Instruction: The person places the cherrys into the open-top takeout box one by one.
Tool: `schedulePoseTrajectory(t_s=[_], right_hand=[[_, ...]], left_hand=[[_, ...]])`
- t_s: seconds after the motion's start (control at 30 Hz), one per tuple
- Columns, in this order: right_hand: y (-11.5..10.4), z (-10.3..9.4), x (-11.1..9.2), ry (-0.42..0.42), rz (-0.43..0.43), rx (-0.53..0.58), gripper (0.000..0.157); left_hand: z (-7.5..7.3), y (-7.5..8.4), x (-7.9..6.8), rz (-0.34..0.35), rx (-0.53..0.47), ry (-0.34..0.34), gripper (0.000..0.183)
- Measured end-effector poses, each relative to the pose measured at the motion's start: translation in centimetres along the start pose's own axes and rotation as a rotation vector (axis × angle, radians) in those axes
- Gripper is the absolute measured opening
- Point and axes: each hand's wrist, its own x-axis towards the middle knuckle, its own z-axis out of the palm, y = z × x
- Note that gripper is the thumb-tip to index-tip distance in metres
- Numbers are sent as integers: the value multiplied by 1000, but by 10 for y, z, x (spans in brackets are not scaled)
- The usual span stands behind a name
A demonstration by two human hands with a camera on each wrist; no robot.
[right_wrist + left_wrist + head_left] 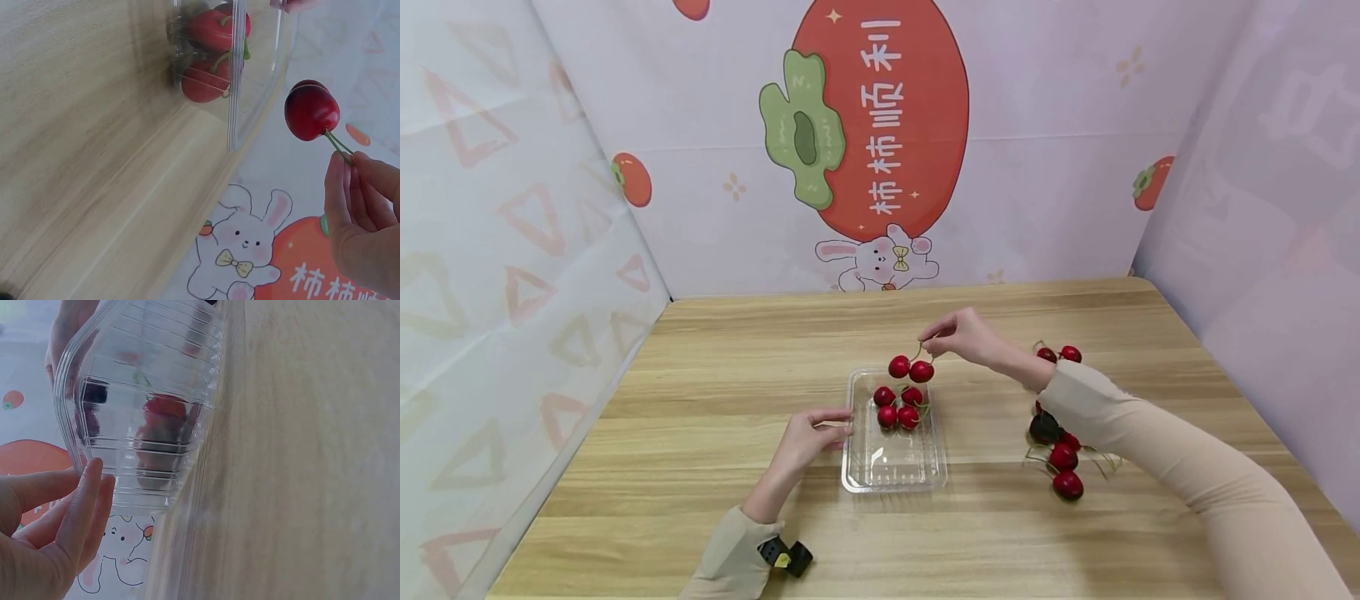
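Observation:
A clear plastic box [895, 467] stands on the table with several red cherries [887, 417] in its far half. At its left side my left hand [805, 437] holds the rim; the left wrist view shows the fingertips [94, 465] at that rim. Over the far end of the box my right hand [966, 335] pinches the thin green stems of a pair of cherries [921, 372]. The pair hangs below the fingers, apart from the box; in the right wrist view one cherry [311, 112] mostly covers the other.
More cherries [1067, 485] with stems lie on the table [985, 533] to the right, partly hidden under the right sleeve [1150, 433]. A dark object [1045, 428] sits among them. A printed cloth [1045, 167] hangs behind the table, with cloth walls on both sides.

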Motion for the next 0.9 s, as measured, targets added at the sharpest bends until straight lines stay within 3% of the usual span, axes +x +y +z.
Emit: schedulePoseTrajectory(t_s=[0.5, 0.9], right_hand=[[-6, 27, 10, -45, -20, 31, 16], [-10, 42, 14, -63, 44, 83, 15]], left_hand=[[0, 0, 0, 14, -6, -9, 30], [0, 0, -1, 12, 0, -4, 30]])
